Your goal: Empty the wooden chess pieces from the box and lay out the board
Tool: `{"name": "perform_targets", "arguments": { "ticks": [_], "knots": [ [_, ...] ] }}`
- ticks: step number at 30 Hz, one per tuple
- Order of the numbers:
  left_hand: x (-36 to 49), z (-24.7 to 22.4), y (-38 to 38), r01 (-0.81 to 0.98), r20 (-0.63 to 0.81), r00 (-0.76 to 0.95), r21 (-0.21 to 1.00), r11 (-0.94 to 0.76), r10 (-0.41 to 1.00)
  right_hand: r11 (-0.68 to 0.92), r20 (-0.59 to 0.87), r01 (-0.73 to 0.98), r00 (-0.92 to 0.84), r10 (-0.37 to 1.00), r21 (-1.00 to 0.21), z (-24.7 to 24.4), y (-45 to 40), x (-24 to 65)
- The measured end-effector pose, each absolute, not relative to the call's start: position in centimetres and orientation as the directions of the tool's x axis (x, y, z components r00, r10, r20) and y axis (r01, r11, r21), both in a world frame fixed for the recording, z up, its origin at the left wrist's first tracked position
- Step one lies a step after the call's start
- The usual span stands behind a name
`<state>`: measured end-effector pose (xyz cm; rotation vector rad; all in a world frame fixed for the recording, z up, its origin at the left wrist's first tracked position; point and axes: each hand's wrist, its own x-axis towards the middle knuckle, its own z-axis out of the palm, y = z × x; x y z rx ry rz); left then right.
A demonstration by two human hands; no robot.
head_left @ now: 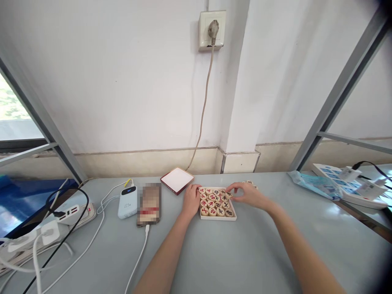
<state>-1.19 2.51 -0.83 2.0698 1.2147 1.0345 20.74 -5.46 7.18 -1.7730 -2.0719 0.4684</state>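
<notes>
A person's right hand point(243, 194), fingers drawn narrow, touched wooden xiangqi pieces point(214, 202) in a tray point(218, 217) lying to its left; the curled left hand point(191, 200) rested at its far edge.

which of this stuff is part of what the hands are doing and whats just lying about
With the hands: left hand, right hand, round wooden xiangqi pieces, cream tray, loose pieces

Lying about: red-edged white box, power bank, blurred phone, power strip, wall plug, blue-printed sheets
</notes>
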Motion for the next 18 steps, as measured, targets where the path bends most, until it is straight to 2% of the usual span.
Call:
{"name": "perform_targets", "arguments": {
  "ticks": [4, 7, 9, 13, 15, 18],
  "knots": [
    [-1.2, -0.8, 2.5, 0.488, 0.351, 0.311, 0.739, -0.465, 0.883, -0.018, 0.041, 0.945, 0.033, 0.999, -0.328, 6.3, -5.8, 24.4],
    [-1.2, -0.7, 2.5, 0.489, 0.351, 0.313, 0.737, -0.467, 0.882, -0.096, 0.093, 0.965, 0.122, 0.988, -0.245, 6.3, -6.0, 25.1],
    [-1.2, -0.6, 2.4, 0.498, 0.347, 0.314, 0.732, -0.465, 0.884, -0.012, 0.119, 0.96, 0.048, 0.992, -0.281, 7.1, -6.1, 24.1],
    [-1.1, -0.5, 2.4, 0.507, 0.345, 0.317, 0.726, -0.465, 0.884, 0.281, 0.046, 0.852, -0.291, 0.956, -0.442, 8.9, -6.7, 19.6],
    [-1.1, -0.6, 2.4, 0.504, 0.347, 0.313, 0.728, -0.464, 0.884, 0.32, -0.041, 0.825, -0.381, 0.923, -0.467, 8.9, -7.0, 17.6],
    [-1.1, -0.7, 2.4, 0.497, 0.349, 0.315, 0.732, -0.467, 0.883, 0.293, -0.115, 0.834, -0.386, 0.915, -0.467, 8.2, -7.0, 16.2]
  ]
}}
